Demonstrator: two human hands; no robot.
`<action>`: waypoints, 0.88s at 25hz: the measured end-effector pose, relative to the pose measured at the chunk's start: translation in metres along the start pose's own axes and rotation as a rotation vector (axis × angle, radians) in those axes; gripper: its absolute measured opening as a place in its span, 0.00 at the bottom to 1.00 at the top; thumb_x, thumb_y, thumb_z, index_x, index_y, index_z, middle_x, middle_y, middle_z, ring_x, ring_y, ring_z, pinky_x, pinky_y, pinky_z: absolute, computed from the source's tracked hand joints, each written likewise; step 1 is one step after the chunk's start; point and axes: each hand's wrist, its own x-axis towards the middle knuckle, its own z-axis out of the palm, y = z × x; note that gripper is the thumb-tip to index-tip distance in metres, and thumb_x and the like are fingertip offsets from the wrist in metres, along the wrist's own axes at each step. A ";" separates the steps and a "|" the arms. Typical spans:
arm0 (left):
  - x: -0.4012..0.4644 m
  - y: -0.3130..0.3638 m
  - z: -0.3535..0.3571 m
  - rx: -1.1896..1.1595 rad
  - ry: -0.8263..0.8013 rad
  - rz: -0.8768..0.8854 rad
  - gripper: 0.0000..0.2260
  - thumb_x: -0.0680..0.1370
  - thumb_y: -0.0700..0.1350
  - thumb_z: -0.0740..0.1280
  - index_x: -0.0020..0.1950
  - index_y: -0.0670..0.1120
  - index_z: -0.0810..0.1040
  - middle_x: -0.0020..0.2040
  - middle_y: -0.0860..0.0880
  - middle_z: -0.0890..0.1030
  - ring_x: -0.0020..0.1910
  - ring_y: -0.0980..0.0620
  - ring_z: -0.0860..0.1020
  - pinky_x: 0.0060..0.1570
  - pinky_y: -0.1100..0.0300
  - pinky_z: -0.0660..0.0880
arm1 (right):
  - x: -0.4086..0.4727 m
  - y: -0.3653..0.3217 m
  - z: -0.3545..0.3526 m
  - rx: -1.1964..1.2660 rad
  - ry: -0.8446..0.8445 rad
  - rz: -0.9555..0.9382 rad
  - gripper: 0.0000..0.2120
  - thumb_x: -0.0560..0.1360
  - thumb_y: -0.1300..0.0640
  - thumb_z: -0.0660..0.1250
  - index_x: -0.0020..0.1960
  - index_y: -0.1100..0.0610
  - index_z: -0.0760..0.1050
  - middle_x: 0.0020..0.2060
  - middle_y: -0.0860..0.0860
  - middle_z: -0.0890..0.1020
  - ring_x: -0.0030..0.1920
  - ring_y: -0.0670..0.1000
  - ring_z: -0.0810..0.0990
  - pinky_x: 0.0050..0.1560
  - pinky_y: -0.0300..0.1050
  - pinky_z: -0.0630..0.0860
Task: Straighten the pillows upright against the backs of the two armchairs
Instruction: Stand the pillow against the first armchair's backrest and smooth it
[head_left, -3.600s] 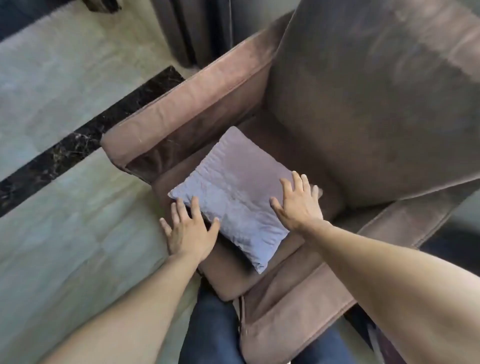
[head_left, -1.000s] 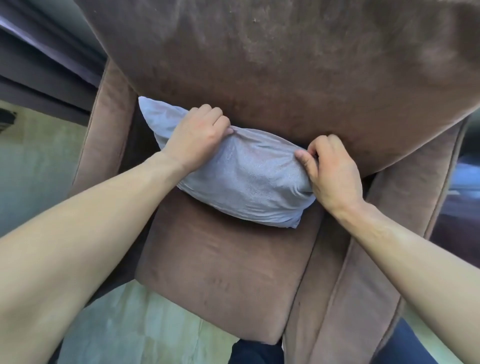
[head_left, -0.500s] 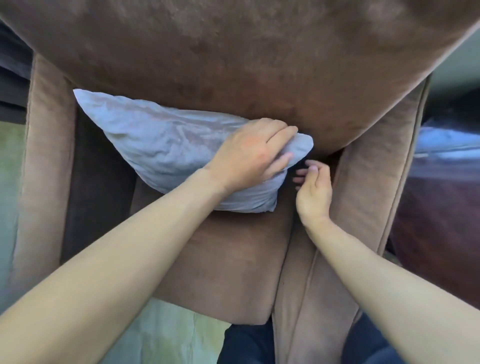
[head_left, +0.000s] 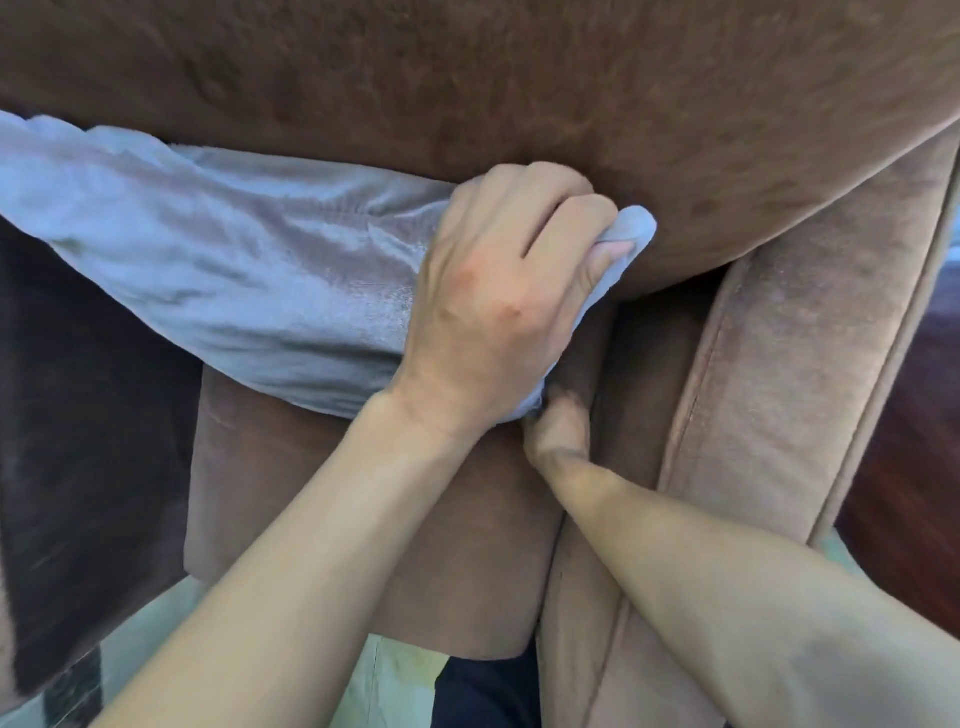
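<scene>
A pale lilac-grey pillow (head_left: 234, 280) leans against the backrest (head_left: 467, 78) of a brown armchair, its lower edge on the seat cushion (head_left: 322, 509). My left hand (head_left: 498, 291) is closed on the pillow's upper right corner, which pokes out past my fingers. My right hand (head_left: 558, 431) is low beside the pillow's bottom right corner, fingers tucked under it in the gap by the armrest; most of that hand is hidden, so I cannot tell whether it grips the fabric.
The right armrest (head_left: 779, 389) runs close along my right forearm. A dark gap by the left armrest (head_left: 78, 441) lies left of the seat. Pale floor (head_left: 395, 670) and my dark trouser leg (head_left: 488, 691) show below the seat front.
My left hand has closed tighter on the pillow's upper right corner. My right hand has slipped lower, under the pillow's bottom corner. The view has moved closer to the chair.
</scene>
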 end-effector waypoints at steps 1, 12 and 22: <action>0.002 0.003 -0.002 -0.013 0.013 -0.025 0.12 0.83 0.43 0.66 0.46 0.37 0.83 0.43 0.41 0.84 0.40 0.38 0.80 0.44 0.43 0.75 | -0.002 0.001 0.000 -0.005 -0.003 0.023 0.11 0.77 0.60 0.63 0.58 0.60 0.79 0.58 0.61 0.80 0.60 0.62 0.79 0.52 0.45 0.73; 0.011 0.024 -0.001 0.079 0.099 -0.099 0.11 0.82 0.46 0.68 0.45 0.44 0.86 0.41 0.51 0.85 0.45 0.42 0.81 0.52 0.46 0.72 | -0.019 0.003 0.009 0.037 -0.143 0.352 0.07 0.78 0.57 0.67 0.50 0.62 0.77 0.58 0.61 0.81 0.58 0.61 0.81 0.49 0.45 0.76; -0.022 -0.022 -0.067 0.194 0.073 -0.222 0.19 0.82 0.49 0.66 0.66 0.38 0.81 0.61 0.36 0.81 0.59 0.36 0.80 0.61 0.38 0.73 | -0.079 -0.050 -0.007 -0.217 -0.496 0.026 0.14 0.77 0.46 0.59 0.46 0.55 0.76 0.55 0.60 0.84 0.53 0.58 0.83 0.54 0.49 0.77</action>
